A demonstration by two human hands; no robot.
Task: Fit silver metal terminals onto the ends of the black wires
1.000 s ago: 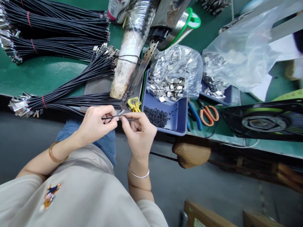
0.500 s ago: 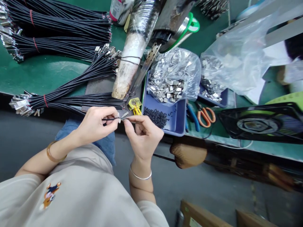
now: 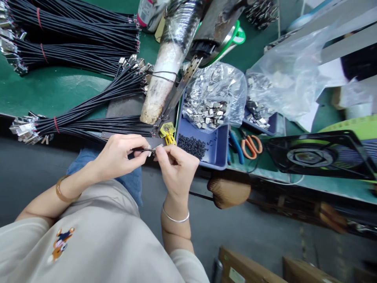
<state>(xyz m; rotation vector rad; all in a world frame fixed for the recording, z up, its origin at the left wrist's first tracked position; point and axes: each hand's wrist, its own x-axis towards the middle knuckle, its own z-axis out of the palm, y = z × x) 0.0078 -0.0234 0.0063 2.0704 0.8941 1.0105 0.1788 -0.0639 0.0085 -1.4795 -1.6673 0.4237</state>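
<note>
Held cable (image 3: 139,149) black; cable bundles (image 3: 79,54) black too, ties (image 3: 44,53) red, connectors (image 3: 25,130) silver. Tray (image 3: 217,151) blue-violet, scissor handles (image 3: 252,146) orange, plier grips (image 3: 237,147) blue, tabletop (image 3: 59,84) green. Shirt (image 3: 118,228) beige, with brown, white and navy animal motif (image 3: 60,244).

We are seeing long black cable bundles (image 3: 79,58) lying left of a rectangular blue plastic tray (image 3: 218,154), a crumpled clear plastic bag (image 3: 219,86) resting inside.
</note>
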